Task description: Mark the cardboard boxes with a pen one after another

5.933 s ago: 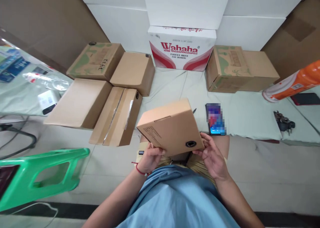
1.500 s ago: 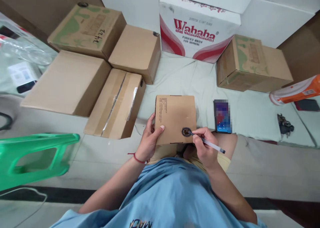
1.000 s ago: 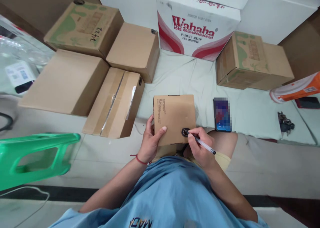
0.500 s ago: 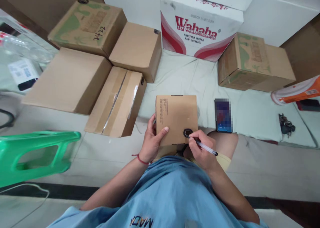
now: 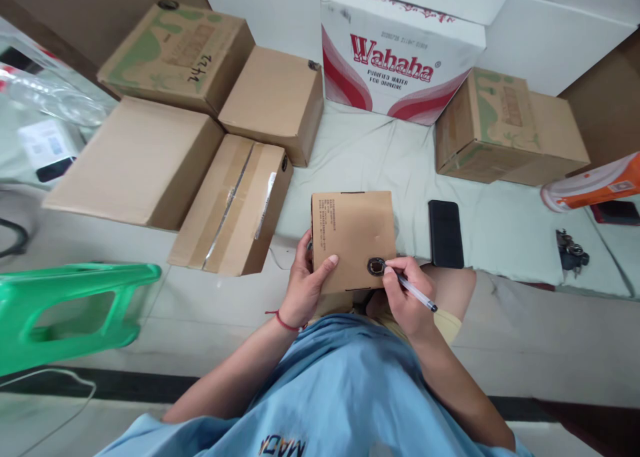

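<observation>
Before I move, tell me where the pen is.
In the head view, the pen is in the right hand, right of centre, at the black mark on the small carton.

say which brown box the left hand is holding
The small brown box with fine print. The left hand grips its side and the right hand holds a pen to it; no hand touches the other brown boxes.
</observation>
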The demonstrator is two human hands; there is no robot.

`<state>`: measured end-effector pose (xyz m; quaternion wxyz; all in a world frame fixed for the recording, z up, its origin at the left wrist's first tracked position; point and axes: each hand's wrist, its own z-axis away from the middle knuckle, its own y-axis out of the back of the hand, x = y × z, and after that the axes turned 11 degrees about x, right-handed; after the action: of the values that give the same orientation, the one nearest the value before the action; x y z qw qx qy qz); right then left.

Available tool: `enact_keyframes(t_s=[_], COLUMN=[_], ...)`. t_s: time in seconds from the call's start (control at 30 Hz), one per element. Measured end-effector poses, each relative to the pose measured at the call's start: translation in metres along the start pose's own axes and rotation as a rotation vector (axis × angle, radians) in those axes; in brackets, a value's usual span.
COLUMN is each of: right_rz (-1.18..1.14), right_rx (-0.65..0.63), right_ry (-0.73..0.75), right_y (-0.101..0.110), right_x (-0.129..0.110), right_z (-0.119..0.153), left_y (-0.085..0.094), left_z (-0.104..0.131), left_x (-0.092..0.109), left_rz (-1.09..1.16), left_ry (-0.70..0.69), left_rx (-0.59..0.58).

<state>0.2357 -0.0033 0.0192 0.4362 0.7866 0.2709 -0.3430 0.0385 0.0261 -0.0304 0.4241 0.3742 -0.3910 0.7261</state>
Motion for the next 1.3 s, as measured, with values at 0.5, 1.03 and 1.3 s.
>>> enact_keyframes(t_s=[0.5, 1.03, 1.3], right_rz=[0.053, 0.001, 0.051], right_rx=[0.099, -0.106, 0.034], right_ry=[-0.020, 0.083, 0.034], right_y=[0.008, 0.006, 0.014], right_x=[0.005, -0.003, -0.002], right_z=[0.012, 0.016, 0.013], left_y=[0.000, 0.000, -0.001], left_z=[0.000, 0.000, 0.002], left_x=[0.000, 0.001, 0.005], left_rz=[-0.013, 0.004, 0.010], left_ry=[-0.004, 0.003, 0.046], left_rx=[0.009, 0.004, 0.021])
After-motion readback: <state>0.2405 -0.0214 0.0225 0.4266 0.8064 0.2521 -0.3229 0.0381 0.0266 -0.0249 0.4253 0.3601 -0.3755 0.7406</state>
